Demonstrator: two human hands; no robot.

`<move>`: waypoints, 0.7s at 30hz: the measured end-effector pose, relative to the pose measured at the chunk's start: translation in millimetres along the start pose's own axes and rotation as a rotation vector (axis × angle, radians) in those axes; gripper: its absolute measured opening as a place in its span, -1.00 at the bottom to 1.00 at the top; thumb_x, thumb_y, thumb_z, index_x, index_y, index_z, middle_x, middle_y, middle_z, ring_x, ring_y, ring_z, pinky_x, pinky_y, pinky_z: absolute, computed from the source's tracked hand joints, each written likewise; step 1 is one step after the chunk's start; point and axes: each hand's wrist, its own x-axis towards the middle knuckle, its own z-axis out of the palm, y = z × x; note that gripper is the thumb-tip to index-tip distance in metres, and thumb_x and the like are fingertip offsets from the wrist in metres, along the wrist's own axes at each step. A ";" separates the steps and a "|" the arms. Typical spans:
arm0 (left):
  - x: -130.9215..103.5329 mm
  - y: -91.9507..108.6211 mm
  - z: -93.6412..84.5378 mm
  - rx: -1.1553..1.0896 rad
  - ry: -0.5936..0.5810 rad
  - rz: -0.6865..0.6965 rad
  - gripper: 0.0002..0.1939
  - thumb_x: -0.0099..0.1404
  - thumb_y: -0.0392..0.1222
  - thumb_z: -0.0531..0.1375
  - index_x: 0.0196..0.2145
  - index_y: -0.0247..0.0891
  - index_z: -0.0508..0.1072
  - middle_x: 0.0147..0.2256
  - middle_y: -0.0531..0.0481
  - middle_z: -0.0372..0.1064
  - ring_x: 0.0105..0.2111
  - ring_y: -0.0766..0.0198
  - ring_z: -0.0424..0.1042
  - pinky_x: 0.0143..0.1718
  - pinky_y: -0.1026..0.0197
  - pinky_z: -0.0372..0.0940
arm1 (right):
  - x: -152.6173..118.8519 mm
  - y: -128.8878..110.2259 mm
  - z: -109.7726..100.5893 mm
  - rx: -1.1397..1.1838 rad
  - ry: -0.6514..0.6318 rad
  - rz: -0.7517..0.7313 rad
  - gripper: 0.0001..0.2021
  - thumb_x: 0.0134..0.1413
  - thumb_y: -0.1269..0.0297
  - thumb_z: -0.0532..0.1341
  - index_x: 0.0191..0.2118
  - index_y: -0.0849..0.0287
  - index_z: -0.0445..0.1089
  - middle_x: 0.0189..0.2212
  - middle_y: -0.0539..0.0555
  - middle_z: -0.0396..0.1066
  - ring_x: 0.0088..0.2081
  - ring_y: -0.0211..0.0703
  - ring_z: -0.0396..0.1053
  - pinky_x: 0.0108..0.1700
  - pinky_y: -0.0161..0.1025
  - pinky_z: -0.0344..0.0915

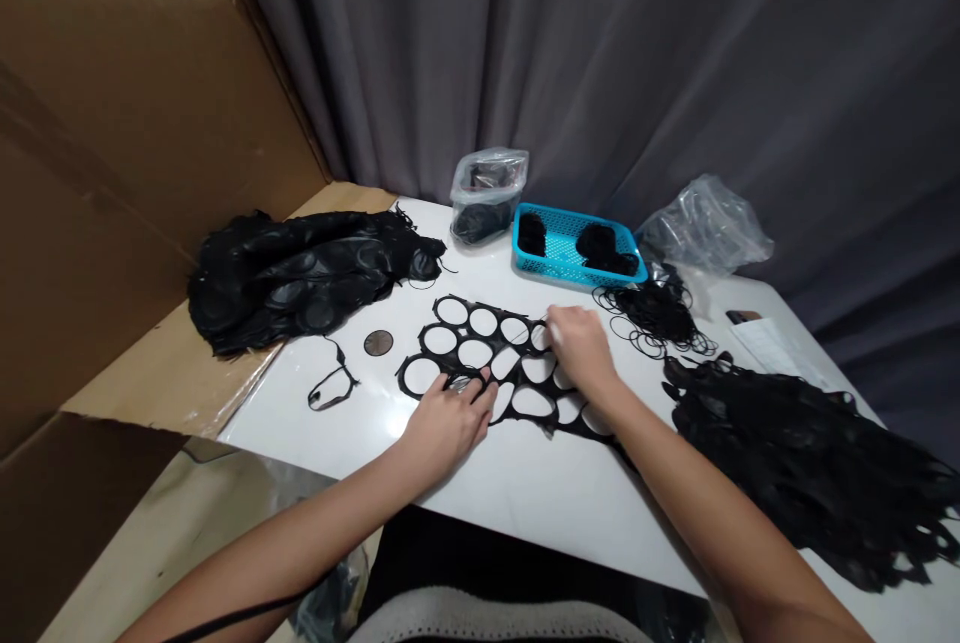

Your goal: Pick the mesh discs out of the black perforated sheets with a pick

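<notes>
A black sheet with rows of round holes (450, 363) lies on the white table before me. My left hand (450, 418) rests on its lower left part, fingers spread and pressing against the sheet. Over the sheet's upper right part, my right hand (581, 348) is closed in a pinch. A thin dark strand appears to run from its fingertips across the holes towards my left hand; its far end is hard to make out. To the left lie a small dark disc (378, 343) and a torn black scrap (331, 387).
A heap of black sheets (300, 273) lies at the left beside a cardboard wall (127, 123). A clear tub (489, 193) and blue basket (570, 273) stand at the back. Thin black rings (656, 315), a plastic bag (709, 223) and a holed black pile (802, 463) are at the right.
</notes>
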 end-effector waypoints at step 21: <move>46.0 -31.4 -33.1 -0.229 -0.023 -0.132 -0.70 0.45 -0.20 0.10 0.10 -0.13 0.44 -0.01 -0.02 0.49 -0.22 0.19 0.53 -0.24 0.18 0.25 | 31.7 40.7 2.1 0.606 0.018 0.370 -0.72 0.09 0.09 0.20 -0.53 0.09 0.23 -0.55 0.03 0.40 -0.45 -0.10 0.32 -0.37 -0.23 0.14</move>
